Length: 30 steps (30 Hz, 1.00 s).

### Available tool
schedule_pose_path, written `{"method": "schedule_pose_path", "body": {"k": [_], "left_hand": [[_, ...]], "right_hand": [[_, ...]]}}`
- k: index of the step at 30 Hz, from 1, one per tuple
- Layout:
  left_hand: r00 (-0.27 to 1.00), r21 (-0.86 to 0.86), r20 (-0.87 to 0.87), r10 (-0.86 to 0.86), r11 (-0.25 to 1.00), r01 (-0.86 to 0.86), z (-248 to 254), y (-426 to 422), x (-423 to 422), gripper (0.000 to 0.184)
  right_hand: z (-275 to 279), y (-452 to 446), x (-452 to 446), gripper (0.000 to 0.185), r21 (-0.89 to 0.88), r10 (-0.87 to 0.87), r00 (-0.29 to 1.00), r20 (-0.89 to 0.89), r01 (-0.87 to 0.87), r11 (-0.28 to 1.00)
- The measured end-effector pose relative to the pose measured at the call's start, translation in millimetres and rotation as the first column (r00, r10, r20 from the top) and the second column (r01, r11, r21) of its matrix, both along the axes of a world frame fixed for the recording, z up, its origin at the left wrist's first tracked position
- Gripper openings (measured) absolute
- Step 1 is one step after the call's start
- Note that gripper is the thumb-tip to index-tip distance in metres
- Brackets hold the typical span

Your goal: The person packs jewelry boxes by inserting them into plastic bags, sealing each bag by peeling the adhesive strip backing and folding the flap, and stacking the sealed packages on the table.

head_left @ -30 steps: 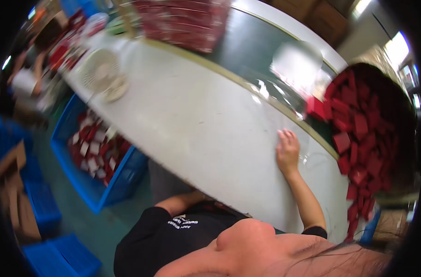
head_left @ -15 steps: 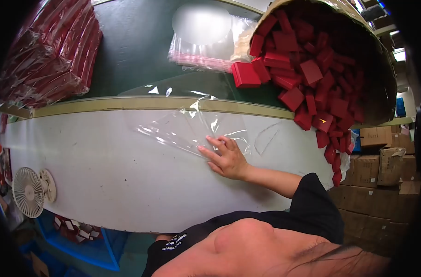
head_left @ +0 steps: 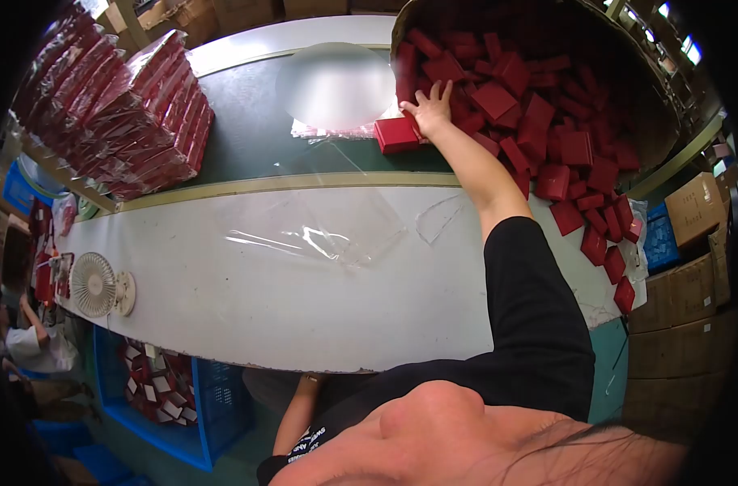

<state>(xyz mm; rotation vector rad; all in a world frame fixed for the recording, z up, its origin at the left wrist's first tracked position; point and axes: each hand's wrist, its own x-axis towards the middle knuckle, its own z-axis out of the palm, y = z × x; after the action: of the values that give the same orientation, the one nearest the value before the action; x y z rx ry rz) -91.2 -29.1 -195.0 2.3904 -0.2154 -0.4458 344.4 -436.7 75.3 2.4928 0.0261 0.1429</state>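
My right hand (head_left: 431,111) reaches to the pile of small red boxes (head_left: 495,100) at the mouth of a big round container. Its fingers are spread over the boxes, and it grips none. Just left of the hand, a red box (head_left: 396,135) lies on the green surface. A clear plastic bag (head_left: 324,235) lies flat on the white table, partly over the ledge, with no hand on it. My left forearm (head_left: 298,417) hangs by the table's front edge; the left hand itself is hidden there.
Stacks of plastic-wrapped red packs (head_left: 154,113) stand at the back left. A small white fan (head_left: 95,285) is at the table's left end. Below is a blue crate (head_left: 215,413) holding red and white pieces. Cardboard cartons (head_left: 672,304) stand at the right. Another person (head_left: 37,344) is at far left.
My right hand has left the clear bag and moved up and right to the red boxes. The bag stays on the table. The camera view has shifted, showing more at the left.
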Motion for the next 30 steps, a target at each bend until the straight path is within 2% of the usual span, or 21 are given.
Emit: {"method": "schedule_pose_path", "body": {"k": [1, 2, 3, 5, 7, 10, 11, 12, 13, 14, 15, 16, 18, 21, 22, 24, 25, 27, 28, 29, 30], "left_hand": [[0.999, -0.04, 0.05, 0.018, 0.999, -0.016, 12, 5, -14, 0.061], [0.997, -0.075, 0.077, 0.017, 0.997, -0.011, 26, 12, -33, 0.061], [0.999, -0.08, 0.046, -0.015, 0.997, 0.019, 39, 20, -53, 0.061], [0.988, -0.043, -0.113, -0.105, 0.994, 0.101, 70, 39, -84, 0.062], [0.895, -0.004, -0.387, -0.223, 0.971, 0.24, 134, 49, -94, 0.059], [0.787, -0.412, -0.4, -0.47, 0.859, 0.304, 277, 35, -56, 0.056], [0.827, -0.404, -0.278, -0.488, 0.841, 0.36, 302, 25, -38, 0.05], [0.87, -0.332, -0.018, -0.492, 0.824, 0.459, 317, 14, -16, 0.047], [0.91, -0.272, 0.119, -0.396, 0.869, 0.414, 327, -1, 4, 0.043], [0.878, -0.207, 0.343, -0.334, 0.885, 0.418, 316, -14, 32, 0.046], [0.826, -0.054, 0.482, -0.293, 0.931, 0.362, 301, -27, 59, 0.051], [0.695, 0.175, 0.625, -0.357, 0.931, 0.321, 288, -41, 88, 0.059], [0.594, 0.307, 0.713, -0.373, 0.927, 0.213, 244, -61, 139, 0.062], [0.458, 0.579, 0.708, -0.537, 0.813, 0.059, 187, -60, 188, 0.055], [0.533, 0.582, 0.667, -0.521, 0.811, 0.065, 190, -58, 192, 0.049], [0.674, 0.591, 0.56, -0.482, 0.803, 0.083, 193, -52, 192, 0.038], [0.659, 0.563, 0.582, -0.476, 0.821, 0.097, 193, -46, 189, 0.032], [0.632, 0.506, 0.626, -0.457, 0.855, 0.118, 195, -33, 176, 0.021], [0.637, 0.453, 0.65, -0.414, 0.885, 0.112, 205, -34, 163, 0.007], [0.61, 0.433, 0.68, -0.407, 0.894, 0.114, 217, -33, 149, 0.006], [0.585, 0.415, 0.705, -0.4, 0.902, 0.118, 233, -33, 132, 0.009]], "right_hand": [[17, -14, -8, 0.05, 0.009, -0.014, 1.0, -0.014, 0.014, 1.0], [6, -38, 0, 0.049, 0.033, 0.049, 0.998, 0.038, -0.05, 0.998], [-4, -62, -3, 0.05, 0.017, 0.173, 0.967, 0.19, -0.179, 0.984], [1, -90, -30, 0.051, -0.051, 0.246, 0.956, 0.157, -0.241, 0.969], [15, -106, -68, 0.053, -0.046, 0.401, 0.886, 0.233, -0.402, 0.915], [27, -109, -126, 0.057, -0.021, 0.545, 0.757, 0.362, -0.578, 0.816], [24, -104, -144, 0.058, -0.009, 0.573, 0.711, 0.407, -0.624, 0.781], [22, -94, -165, 0.059, 0.0, 0.594, 0.663, 0.456, -0.667, 0.745], [20, -85, -189, 0.06, 0.078, 0.598, 0.691, 0.406, -0.678, 0.731], [4, -78, -203, 0.064, 0.112, 0.602, 0.681, 0.417, -0.696, 0.71], [-13, -73, -215, 0.067, 0.141, 0.606, 0.67, 0.428, -0.712, 0.688], [-22, -65, -235, 0.07, 0.268, 0.574, 0.704, 0.419, -0.7, 0.662], [-38, -57, -273, 0.079, 0.495, 0.487, 0.803, 0.345, -0.596, 0.632], [-46, -65, -317, 0.093, 0.425, 0.454, 0.836, 0.308, -0.548, 0.721], [-42, -71, -329, 0.097, 0.382, 0.434, 0.871, 0.23, -0.491, 0.783], [-33, -83, -348, 0.093, 0.535, 0.377, 0.898, 0.228, -0.439, 0.722], [-28, -86, -356, 0.091, 0.606, 0.35, 0.91, 0.222, -0.411, 0.681], [-13, -84, -360, 0.103, 0.643, 0.407, 0.879, 0.247, -0.463, 0.61], [-6, -76, -358, 0.106, 0.65, 0.446, 0.862, 0.242, -0.485, 0.585], [-1, -66, -357, 0.109, 0.661, 0.485, 0.842, 0.235, -0.505, 0.556], [-1, -52, -357, 0.119, 0.585, 0.504, 0.83, 0.239, -0.538, 0.607]]}}
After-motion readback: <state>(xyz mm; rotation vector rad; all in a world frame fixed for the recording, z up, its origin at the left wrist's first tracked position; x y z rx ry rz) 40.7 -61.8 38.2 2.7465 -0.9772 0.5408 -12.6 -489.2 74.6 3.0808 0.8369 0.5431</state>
